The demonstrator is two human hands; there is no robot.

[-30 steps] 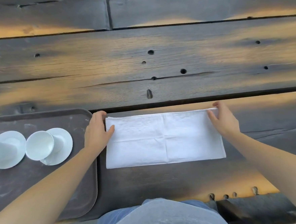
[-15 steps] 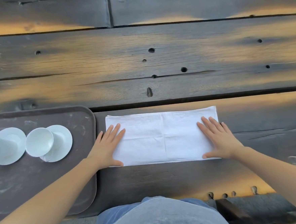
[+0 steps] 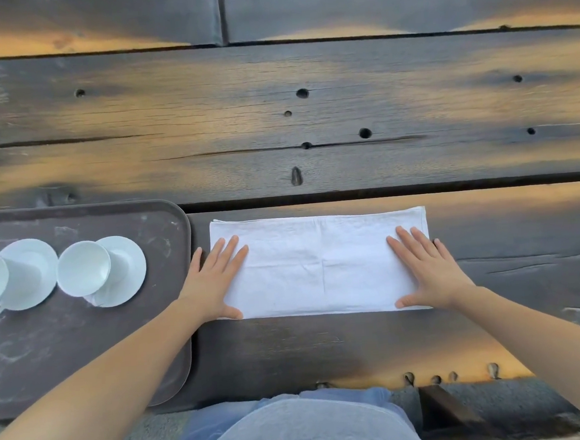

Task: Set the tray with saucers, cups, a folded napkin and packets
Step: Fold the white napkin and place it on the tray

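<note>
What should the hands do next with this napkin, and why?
Probably fold it once more: the right hand lifts its end over onto the end under the left hand. The napkin lies as a long strip on the table, both hands flat on it with straight fingers, and not yet on the tray, where cups already stand on saucers.

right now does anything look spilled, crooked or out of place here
Nothing looks spilled or askew. The tray shows whitish scuffs, apparently just wear. The napkin lies square on the table, with the left hand and right hand flat on its ends.
</note>
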